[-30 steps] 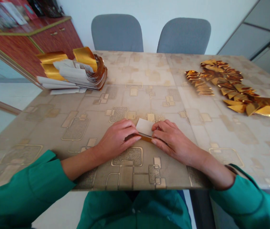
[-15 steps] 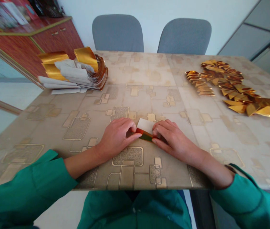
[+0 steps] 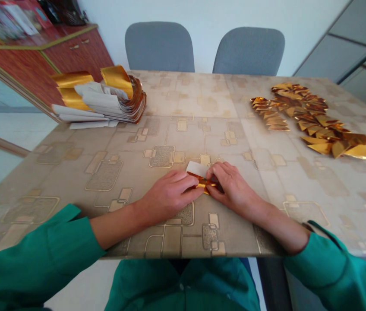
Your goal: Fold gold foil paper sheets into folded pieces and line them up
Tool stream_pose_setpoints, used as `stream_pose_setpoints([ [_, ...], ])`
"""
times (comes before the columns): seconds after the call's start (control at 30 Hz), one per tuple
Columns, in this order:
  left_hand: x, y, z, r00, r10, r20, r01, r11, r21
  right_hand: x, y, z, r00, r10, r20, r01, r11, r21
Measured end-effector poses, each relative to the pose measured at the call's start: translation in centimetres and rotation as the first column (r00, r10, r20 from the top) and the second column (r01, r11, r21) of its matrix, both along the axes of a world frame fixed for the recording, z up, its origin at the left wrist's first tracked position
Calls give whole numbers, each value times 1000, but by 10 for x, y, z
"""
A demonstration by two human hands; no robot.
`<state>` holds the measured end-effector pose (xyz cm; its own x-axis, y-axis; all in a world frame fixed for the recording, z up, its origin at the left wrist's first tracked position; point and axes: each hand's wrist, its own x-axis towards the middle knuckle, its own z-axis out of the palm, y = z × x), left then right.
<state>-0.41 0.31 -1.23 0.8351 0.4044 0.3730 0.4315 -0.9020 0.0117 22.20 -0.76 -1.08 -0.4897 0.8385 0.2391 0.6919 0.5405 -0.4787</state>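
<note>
A small sheet of gold foil paper [image 3: 202, 183], partly folded, lies between my two hands near the front middle of the table. Its pale back side shows as a flap beyond the fingers, and the near part is shiny gold. My left hand [image 3: 175, 190] pinches the fold from the left with thumb and fingertips. From the right, my right hand [image 3: 230, 183] grips the other end, its fingers curled and thumb pressed below. The fingers hide both ends of the paper.
A curled stack of gold and white paper sheets [image 3: 115, 101] sits at the table's back left. Several folded gold pieces [image 3: 315, 114] lie in rows at the right. Beyond the patterned tablecloth [image 3: 183, 138] stand two grey chairs [image 3: 159, 47] [image 3: 249, 49] and a wooden cabinet [image 3: 76, 52].
My left hand has shifted right along the paper, closer to my right hand. More gold now shows at the near fold. My right hand stays almost in place.
</note>
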Motion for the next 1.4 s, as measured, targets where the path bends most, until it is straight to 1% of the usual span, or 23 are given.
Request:
stream_pose_setpoints([
  [0.13,1,0,-1,998,-50,-32,49,998,-28,1,0,-1,1000,9,27,-9,1000,8],
  [0.23,-1,1,0,998,-50,-36,50,999,0,4,3,0,999,27,23,-27,1000,15],
  [0.43,-4,5,6,997,-18,-74,22,998,56,8,8,5,996,83,-32,-83,997,-7],
  [0.53,-5,9,5,997,19,-80,-13,997,74,7,5,6,997,72,9,-71,997,-14],
  [0.63,-5,10,2,998,38,-42,-34,995,95,4,2,5,997,39,72,-40,999,7],
  [0.73,-3,9,-1,1000,-18,-4,18,994,109,3,1,3,996,26,88,-27,1000,14],
  [0.8,-2,8,-2,999,-49,-11,50,995,92,2,2,2,996,24,85,-25,1000,10],
  [0.97,-3,11,-3,996,-75,-37,76,996,35,4,4,1,998,48,46,-49,999,17],
  [1.07,-4,12,-2,995,-87,-41,89,995,40,7,7,3,996,89,7,-89,996,-32],
  [1.13,-4,12,-2,995,-82,-50,85,995,59,9,8,4,994,111,-16,-112,991,-68],
  [1.2,-6,13,-2,996,-69,-57,74,994,79,10,9,4,992,120,-35,-122,989,-78],
  [1.4,-17,21,-5,998,20,-56,-14,995,99,9,7,0,995,94,-31,-95,995,-35],
])
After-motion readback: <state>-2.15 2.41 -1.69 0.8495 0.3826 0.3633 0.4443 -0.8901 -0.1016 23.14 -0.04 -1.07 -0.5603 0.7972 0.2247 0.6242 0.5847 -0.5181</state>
